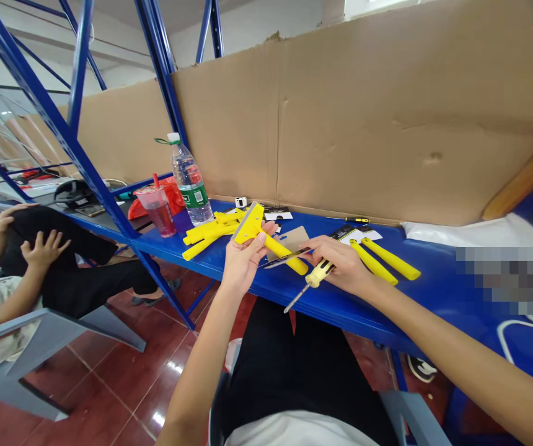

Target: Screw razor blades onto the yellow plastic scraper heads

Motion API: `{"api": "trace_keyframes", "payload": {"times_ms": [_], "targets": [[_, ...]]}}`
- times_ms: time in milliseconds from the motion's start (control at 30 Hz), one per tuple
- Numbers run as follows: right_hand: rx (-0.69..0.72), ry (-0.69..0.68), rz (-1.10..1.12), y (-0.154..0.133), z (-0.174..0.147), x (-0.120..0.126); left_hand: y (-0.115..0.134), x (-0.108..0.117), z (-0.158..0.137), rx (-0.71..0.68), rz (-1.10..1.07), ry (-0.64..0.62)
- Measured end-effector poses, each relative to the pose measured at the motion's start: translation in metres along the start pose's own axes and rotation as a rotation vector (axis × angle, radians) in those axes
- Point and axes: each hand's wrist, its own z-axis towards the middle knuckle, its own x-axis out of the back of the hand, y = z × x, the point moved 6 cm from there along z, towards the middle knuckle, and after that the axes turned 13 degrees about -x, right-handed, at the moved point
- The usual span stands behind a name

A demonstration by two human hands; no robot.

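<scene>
My left hand [244, 259] is closed on a yellow scraper [249, 224], its wide head tilted up to the left and its handle slanting down toward my right hand. My right hand [341, 263] is closed around a screwdriver [317, 274] with a pale yellow handle, its metal shaft pointing down and left. Between the fingertips of that hand is a thin, dark, flat piece [286, 257], crossing in front of the scraper's handle. I cannot make out exactly what it is. A brown card [294, 238] lies behind the hands on the blue table [322, 310].
Several yellow scrapers or handles [208, 234] are piled at left, beside a water bottle [193, 186] and red drink cup [158, 210]. Two yellow handles [390, 257] lie at right. Another screwdriver [356, 219] rests by the cardboard wall [364, 124]. A seated person [43, 254] is at far left.
</scene>
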Motion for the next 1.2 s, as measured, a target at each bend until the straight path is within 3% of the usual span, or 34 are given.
{"api": "trace_keyframes", "payload": {"times_ms": [133,300,433,533,600,667,767,900,967,1033,1200], "targets": [[-0.199,0.124,0.099,0.008,0.002,0.004,0.0,-0.011,-0.004,0.056,-0.044,-0.027],[-0.488,0.092,0.185,0.022,0.003,-0.002,-0.006,-0.024,-0.013,0.155,-0.071,-0.02],[-0.76,-0.046,0.305,0.036,-0.002,-0.017,-0.011,-0.027,-0.016,0.157,-0.096,0.024],[-1.047,-0.226,0.613,0.04,-0.013,-0.037,-0.013,-0.024,-0.015,0.103,-0.095,0.069],[-1.146,-0.288,0.827,0.033,-0.017,-0.045,-0.016,-0.02,-0.015,0.084,-0.067,0.091],[-1.174,-0.291,0.934,0.026,-0.017,-0.047,-0.022,-0.015,-0.016,0.107,-0.001,0.077],[-1.172,-0.24,0.961,0.022,-0.014,-0.043,-0.028,-0.01,-0.015,0.122,0.21,-0.041],[-1.166,-0.109,0.9,0.03,-0.01,-0.033,-0.022,-0.003,-0.008,-0.047,0.417,-0.106],[-1.167,-0.026,0.876,0.034,-0.01,-0.028,-0.02,0.001,-0.006,-0.078,0.4,-0.069],[-1.158,0.03,0.866,0.037,-0.009,-0.025,-0.021,0.002,-0.008,-0.026,0.341,-0.069],[-1.132,0.047,0.871,0.038,-0.009,-0.025,-0.022,-0.018,-0.016,0.065,0.233,-0.282]]}}
